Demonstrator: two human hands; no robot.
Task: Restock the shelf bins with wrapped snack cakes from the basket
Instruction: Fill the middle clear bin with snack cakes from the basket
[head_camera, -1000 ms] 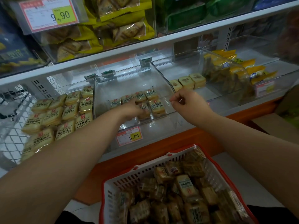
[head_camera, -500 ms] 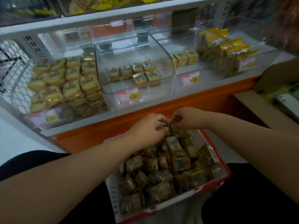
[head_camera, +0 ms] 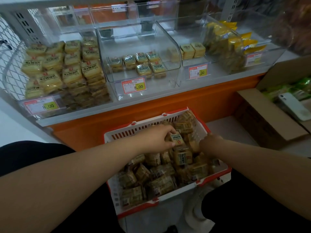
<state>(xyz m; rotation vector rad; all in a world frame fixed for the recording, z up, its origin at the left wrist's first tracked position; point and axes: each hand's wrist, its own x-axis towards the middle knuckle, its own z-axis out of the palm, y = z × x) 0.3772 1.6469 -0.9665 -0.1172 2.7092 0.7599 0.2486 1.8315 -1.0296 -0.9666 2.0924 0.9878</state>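
A white basket with a red rim (head_camera: 134, 130) sits below me, full of several wrapped snack cakes (head_camera: 161, 182). My left hand (head_camera: 159, 138) reaches into its far end and grips one wrapped cake (head_camera: 177, 139) between thumb and fingers. My right hand (head_camera: 208, 145) is dug down among the cakes at the basket's right side; its fingers are hidden. On the shelf, the clear middle bin (head_camera: 139, 39) holds several cakes (head_camera: 143, 64) in a thin layer. The left bin (head_camera: 64, 101) is stacked high with cakes (head_camera: 64, 68).
A clear bin (head_camera: 185, 68) to the right holds three square cakes (head_camera: 191, 49), and one beyond it holds yellow packs (head_camera: 225, 46). Price tags (head_camera: 133, 85) reading 8.00 hang on the bin fronts. An open cardboard box (head_camera: 262, 115) with a white phone (head_camera: 294, 105) stands at the right.
Both hands have dropped from the middle shelf bin into the basket. The left hand has taken hold of a cake, and the right hand has pushed in among the cakes.
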